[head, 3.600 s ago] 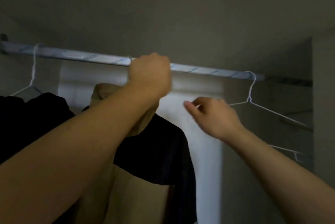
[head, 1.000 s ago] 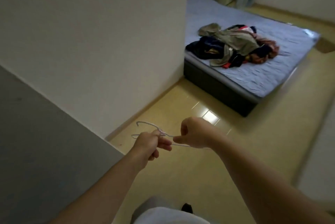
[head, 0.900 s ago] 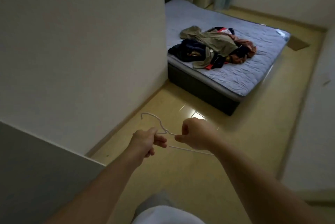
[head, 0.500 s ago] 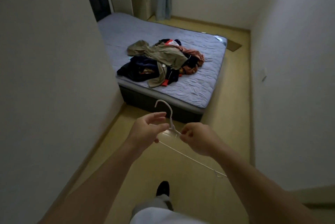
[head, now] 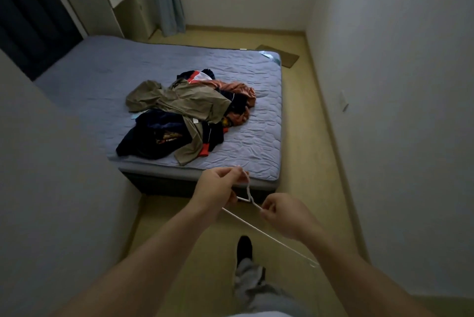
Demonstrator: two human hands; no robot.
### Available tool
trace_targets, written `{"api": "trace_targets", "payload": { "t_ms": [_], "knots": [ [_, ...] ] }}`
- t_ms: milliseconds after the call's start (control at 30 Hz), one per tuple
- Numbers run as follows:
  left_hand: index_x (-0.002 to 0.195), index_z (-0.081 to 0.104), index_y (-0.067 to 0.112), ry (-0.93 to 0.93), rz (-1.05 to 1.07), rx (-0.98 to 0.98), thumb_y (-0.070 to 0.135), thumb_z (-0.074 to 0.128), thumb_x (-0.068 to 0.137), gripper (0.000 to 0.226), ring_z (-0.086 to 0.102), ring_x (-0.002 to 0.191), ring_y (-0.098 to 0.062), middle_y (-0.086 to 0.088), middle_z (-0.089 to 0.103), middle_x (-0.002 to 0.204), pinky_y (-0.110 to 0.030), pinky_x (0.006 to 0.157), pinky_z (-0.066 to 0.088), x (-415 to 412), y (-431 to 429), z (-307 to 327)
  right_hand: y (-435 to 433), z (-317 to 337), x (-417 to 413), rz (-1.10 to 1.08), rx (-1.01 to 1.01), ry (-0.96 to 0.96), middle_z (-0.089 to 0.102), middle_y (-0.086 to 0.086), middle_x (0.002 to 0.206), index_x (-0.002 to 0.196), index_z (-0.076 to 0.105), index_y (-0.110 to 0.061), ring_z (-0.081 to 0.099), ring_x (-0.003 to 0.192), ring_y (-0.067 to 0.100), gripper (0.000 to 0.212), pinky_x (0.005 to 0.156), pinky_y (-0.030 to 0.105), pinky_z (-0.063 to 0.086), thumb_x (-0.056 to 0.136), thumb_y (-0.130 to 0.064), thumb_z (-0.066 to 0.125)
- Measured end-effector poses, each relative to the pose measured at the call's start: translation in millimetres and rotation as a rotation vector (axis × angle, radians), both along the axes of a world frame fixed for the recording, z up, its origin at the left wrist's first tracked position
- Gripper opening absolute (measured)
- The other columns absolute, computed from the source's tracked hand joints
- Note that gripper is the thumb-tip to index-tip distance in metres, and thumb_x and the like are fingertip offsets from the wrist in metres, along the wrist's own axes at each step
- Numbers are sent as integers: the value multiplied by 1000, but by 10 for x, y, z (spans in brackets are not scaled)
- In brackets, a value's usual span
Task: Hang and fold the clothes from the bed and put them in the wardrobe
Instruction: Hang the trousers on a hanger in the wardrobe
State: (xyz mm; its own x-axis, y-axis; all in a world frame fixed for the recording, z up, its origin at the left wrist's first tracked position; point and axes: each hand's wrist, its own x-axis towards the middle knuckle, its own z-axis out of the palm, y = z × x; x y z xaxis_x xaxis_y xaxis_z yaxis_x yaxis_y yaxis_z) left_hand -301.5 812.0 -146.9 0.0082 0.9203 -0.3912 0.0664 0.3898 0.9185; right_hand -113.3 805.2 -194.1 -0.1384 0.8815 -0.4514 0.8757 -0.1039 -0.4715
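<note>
Left hand (head: 216, 188) pinches the hook of a thin white wire hanger (head: 248, 189), right hand (head: 282, 215) its shoulder. Tangled multicoloured clothes heap (head: 184, 116) lies on the grey quilted bed (head: 243, 137); tugging one garment likely drags others off.

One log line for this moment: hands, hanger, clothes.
wire hanger: bare, held in both hands | left hand: pinches its hook | right hand: pinches its shoulder | clothes pile: heaped on bed | stage: facing bed

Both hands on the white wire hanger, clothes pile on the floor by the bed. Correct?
No: the head view shows the clothes pile on the bed, not the floor. Left hand and right hand do both hold the white wire hanger.
</note>
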Motion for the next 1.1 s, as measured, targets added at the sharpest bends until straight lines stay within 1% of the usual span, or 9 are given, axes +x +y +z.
{"api": "trace_targets", "payload": {
  "t_ms": [167, 233, 367, 500, 600, 733, 833, 933, 1100],
  "knots": [
    [88, 80, 15, 33, -18, -90, 39, 63, 97, 31, 53, 46, -7, 0, 78, 85, -19, 43, 38, -234, 1070, -152, 1040, -335, -313, -36, -30, 58, 65, -11, 78, 81, 65, -30, 62, 73, 5, 12, 69, 32, 56, 91, -36, 64],
    [86, 79, 13, 90, -26, -106, 36, 63, 98, 31, 54, 48, -7, -1, 78, 86, -19, 44, 39, -366, 1463, -161, 1458, -428, -476, -35, -86, 94, 66, -10, 84, 90, 64, -32, 62, 76, 6, 7, 72, 32, 57, 90, -38, 66],
    [83, 79, 11, 134, -51, -93, 31, 65, 97, 29, 53, 45, -5, -1, 77, 82, -17, 43, 40, -630, 2148, -89, 2222, -451, -960, -48, -167, 185, 63, -6, 113, 128, 52, -31, 62, 96, 11, 45, 84, 36, 57, 90, -48, 67],
    [83, 79, 10, 135, -88, -82, 30, 69, 94, 25, 50, 45, -8, 2, 70, 64, -22, 45, 37, -971, 2733, -24, 2891, -346, -1435, -76, -108, 153, 66, -5, 104, 119, 59, -32, 64, 91, 17, 42, 83, 44, 57, 93, -63, 50],
    [83, 80, 10, 129, -157, -90, 30, 69, 94, 26, 48, 46, -10, 7, 63, 55, -25, 48, 35, -1334, 3217, -119, 3381, -408, -1762, -113, -122, 61, 68, 2, 105, 108, 61, -27, 64, 93, 25, 39, 81, 42, 56, 94, -61, 47],
    [82, 81, 15, 99, -301, -122, 45, 59, 98, 41, 54, 52, -16, -2, 74, 71, -25, 46, 38, -1777, 3917, -457, 3886, -731, -2176, -157, -176, -9, 66, 13, 112, 113, 57, -19, 63, 101, 35, 40, 82, 43, 53, 99, -52, 39],
    [76, 80, 10, 93, -229, -247, 52, 48, 102, 58, 57, 47, -13, -8, 77, 79, -19, 43, 40, -2137, 4603, -917, 4201, -1031, -2488, -258, -224, -3, 64, 18, 115, 106, 51, -12, 61, 104, 38, 35, 81, 42, 49, 104, -42, 34],
    [81, 76, 9, 161, -90, -454, 43, 44, 105, 53, 51, 37, -9, -4, 76, 79, -17, 41, 36, -2570, 5343, -1542, 4537, -1266, -2815, -373, -255, 20, 64, 20, 111, 97, 43, -11, 61, 102, 38, 30, 81, 42, 48, 106, -39, 34],
    [83, 62, 18, 256, 33, -612, 29, 48, 103, 27, 50, 53, -13, -2, 68, 90, -23, 52, 36, -3183, 6380, -2559, 5150, -1523, -3303, -517, -199, 112, 64, 19, 100, 95, 42, -11, 62, 95, 39, 34, 73, 41, 45, 106, -43, 35]
  ]
}}
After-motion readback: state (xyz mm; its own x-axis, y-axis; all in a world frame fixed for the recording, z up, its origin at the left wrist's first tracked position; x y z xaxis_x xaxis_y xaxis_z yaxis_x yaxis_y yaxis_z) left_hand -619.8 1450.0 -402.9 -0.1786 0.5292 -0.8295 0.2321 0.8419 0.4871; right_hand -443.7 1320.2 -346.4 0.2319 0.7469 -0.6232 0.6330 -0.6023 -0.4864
